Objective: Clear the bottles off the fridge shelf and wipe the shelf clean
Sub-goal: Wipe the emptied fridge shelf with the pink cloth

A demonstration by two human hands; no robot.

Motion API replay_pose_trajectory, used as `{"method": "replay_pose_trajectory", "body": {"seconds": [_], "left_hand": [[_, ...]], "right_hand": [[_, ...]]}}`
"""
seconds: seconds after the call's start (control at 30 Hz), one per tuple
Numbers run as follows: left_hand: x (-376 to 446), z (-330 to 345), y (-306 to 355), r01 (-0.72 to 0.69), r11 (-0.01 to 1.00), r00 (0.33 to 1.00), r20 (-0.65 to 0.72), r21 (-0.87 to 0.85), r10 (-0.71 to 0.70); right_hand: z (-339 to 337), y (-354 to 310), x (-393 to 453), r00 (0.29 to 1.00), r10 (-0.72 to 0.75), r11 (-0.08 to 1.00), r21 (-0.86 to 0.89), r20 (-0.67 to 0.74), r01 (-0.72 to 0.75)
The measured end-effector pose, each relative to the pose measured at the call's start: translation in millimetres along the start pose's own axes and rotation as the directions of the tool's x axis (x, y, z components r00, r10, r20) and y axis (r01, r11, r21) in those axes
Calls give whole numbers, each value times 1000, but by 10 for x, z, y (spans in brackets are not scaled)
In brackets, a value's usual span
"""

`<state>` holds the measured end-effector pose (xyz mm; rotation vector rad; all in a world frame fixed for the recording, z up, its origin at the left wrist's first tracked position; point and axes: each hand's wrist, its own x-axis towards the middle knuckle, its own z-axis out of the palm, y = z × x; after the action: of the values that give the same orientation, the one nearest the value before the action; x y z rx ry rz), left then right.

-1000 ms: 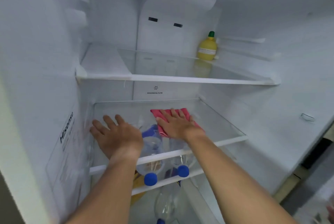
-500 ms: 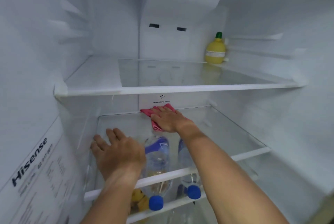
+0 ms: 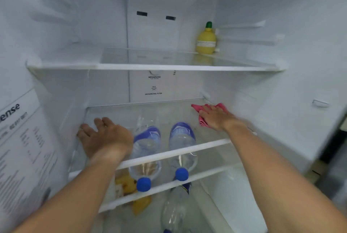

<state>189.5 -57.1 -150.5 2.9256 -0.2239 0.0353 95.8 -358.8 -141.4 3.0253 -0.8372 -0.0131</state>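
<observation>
My right hand (image 3: 217,118) presses a pink cloth (image 3: 197,107) flat on the glass fridge shelf (image 3: 206,145), at its back right corner. My left hand (image 3: 105,138) rests palm down on the left side of the same shelf, fingers spread, holding nothing. No bottle stands on this shelf. Through the glass I see two clear water bottles with blue caps, one (image 3: 148,138) left and one (image 3: 181,135) right, lying on their sides on the shelf below (image 3: 210,173), caps toward me.
A yellow lemon-shaped bottle (image 3: 206,40) with a green cap stands at the back right of the upper shelf (image 3: 150,67). A third clear bottle (image 3: 174,212) and yellow packets (image 3: 127,184) lie lower down. White fridge walls close in on both sides.
My right hand has slid the pink cloth from the back middle of the shelf to its back right corner. My left hand has stayed on the left side.
</observation>
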Motion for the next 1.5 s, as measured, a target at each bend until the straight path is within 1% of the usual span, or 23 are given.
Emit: {"method": "replay_pose_trajectory", "body": {"seconds": [0.07,0.23,0.3,0.37,0.43,0.53,0.6,0.67,0.8,0.87,0.9,1.0,1.1,1.2,1.3,1.37,1.43,1.5], "left_hand": [[5,-5,13,10,1000,1000,15,15,-10],[-23,-13,16,7,1000,999,31,15,-7],[-65,-45,7,-6,1000,999,34,-10,6],[-126,-105,0,-3,998,999,38,-58,5],[-209,-156,-38,7,993,1000,23,-116,-4],[-327,-189,-104,-3,989,1000,-5,-145,2],[-388,-220,-161,-8,987,1000,-24,-159,5],[-449,-232,-217,-33,987,999,-44,-156,26],[-551,-212,-294,-95,987,993,-78,-132,85],[-559,-200,-308,-112,984,990,-98,-135,99],[-555,-192,-308,-116,985,989,-106,-130,102],[-557,-160,-291,-119,989,986,-125,-83,108],[-552,-128,-276,-113,993,985,-138,-31,108],[-529,-97,-268,-109,994,985,-133,7,109],[-524,-90,-265,-106,994,985,-133,10,106],[-544,-96,-273,-110,994,985,-132,10,111],[-564,-114,-288,-124,992,984,-133,-7,122],[-580,-141,-310,-140,988,982,-134,-58,131]], "right_hand": [[21,66,-140,1000,14,1000,13,0,-14],[73,20,-501,991,130,989,63,43,-133],[65,-128,-674,983,179,977,110,52,-183],[40,-388,-832,981,189,970,145,44,-194],[22,-754,-973,988,156,978,138,15,-157],[11,-1279,-1130,997,77,988,137,-17,-74],[25,-1506,-1183,999,14,990,142,-43,-7],[66,-1598,-1246,994,-53,986,153,-95,67],[165,-1508,-1428,958,-180,958,182,-226,223],[206,-1343,-1463,944,-196,949,189,-266,251],[216,-1231,-1450,944,-186,952,188,-273,242],[236,-775,-1359,960,-88,977,164,-267,135],[228,-234,-1269,977,69,986,162,-203,-36],[200,112,-1191,966,197,973,155,-167,-171],[215,100,-1181,946,287,942,226,-152,-249],[231,-71,-1210,944,306,925,275,-127,-263],[263,-343,-1265,959,227,948,266,-169,-177],[287,-673,-1353,959,104,973,226,-265,-43]]}}
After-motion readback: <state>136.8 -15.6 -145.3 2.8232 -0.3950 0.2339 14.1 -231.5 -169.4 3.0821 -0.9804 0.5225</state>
